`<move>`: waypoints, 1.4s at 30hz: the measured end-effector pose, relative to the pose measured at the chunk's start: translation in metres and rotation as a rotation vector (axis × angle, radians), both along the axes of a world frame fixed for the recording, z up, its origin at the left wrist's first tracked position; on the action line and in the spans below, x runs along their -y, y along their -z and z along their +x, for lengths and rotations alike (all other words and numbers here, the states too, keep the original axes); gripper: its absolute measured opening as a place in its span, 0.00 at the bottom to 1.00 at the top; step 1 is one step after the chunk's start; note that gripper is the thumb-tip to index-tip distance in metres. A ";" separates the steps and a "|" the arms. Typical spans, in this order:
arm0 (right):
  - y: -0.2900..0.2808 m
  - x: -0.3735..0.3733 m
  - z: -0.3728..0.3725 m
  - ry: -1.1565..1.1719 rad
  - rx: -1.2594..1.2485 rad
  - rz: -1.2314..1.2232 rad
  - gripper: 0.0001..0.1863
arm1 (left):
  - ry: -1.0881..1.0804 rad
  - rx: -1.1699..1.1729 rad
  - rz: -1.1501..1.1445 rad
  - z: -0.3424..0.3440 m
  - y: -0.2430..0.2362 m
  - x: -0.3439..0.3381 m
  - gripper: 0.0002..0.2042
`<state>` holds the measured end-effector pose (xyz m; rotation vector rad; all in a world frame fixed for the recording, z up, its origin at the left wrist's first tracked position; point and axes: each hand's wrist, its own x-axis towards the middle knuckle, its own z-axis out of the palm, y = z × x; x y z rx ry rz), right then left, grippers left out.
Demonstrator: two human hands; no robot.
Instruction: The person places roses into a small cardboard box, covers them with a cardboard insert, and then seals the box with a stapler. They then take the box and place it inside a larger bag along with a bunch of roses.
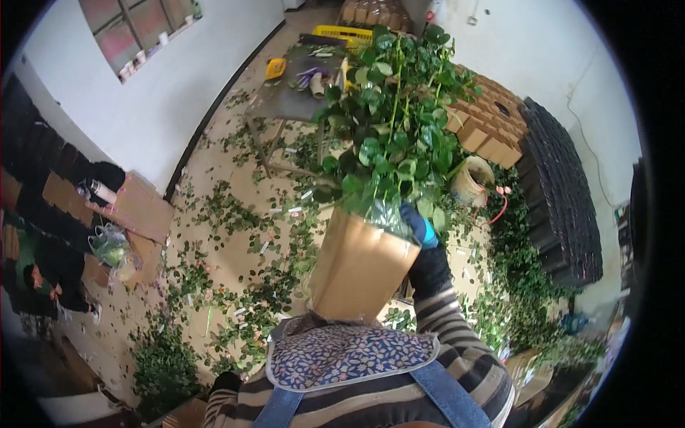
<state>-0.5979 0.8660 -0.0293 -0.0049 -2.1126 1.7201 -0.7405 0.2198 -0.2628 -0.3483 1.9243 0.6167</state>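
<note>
A tall brown cardboard box (360, 267) stands tilted in front of me, its lower end near my apron (349, 353). Clear plastic (385, 216) shows at its open top. Out of it rises a large bunch of long green leafy stems (399, 118); no blooms show on them. My right hand (422, 227), in a dark and light blue glove, closes on the box's upper right edge beside the plastic; its fingertips are partly hidden. Of my left arm only the dark cuff (228, 381) shows at the lower left, and the hand itself is out of sight.
A dark work table (292, 100) stands ahead with a yellow crate (342, 32) behind it. Cut leaves litter the floor. Stacked brown cartons (492, 118), a dark stack (564, 192) and a bucket (471, 182) are at right. A person (53, 264) is far left near an opened carton (135, 207).
</note>
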 end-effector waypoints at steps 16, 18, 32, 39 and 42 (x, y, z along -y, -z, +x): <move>0.073 -0.074 -0.570 -0.100 0.759 -0.178 0.25 | -0.889 -0.110 -0.113 -0.071 -0.003 -0.139 0.19; 0.093 -0.074 -0.635 -0.156 0.850 -0.095 0.25 | -0.988 -0.051 -0.138 -0.077 -0.015 -0.177 0.19; 0.151 -0.031 -0.936 -0.542 0.960 0.174 0.26 | -1.403 0.147 -0.196 -0.113 -0.072 -0.386 0.21; 0.136 0.064 -0.910 -0.755 0.949 0.231 0.26 | -1.520 0.095 -0.150 -0.093 -0.064 -0.426 0.23; 0.139 0.113 -0.868 -0.855 0.963 0.280 0.26 | -1.604 0.030 -0.116 -0.078 -0.053 -0.439 0.23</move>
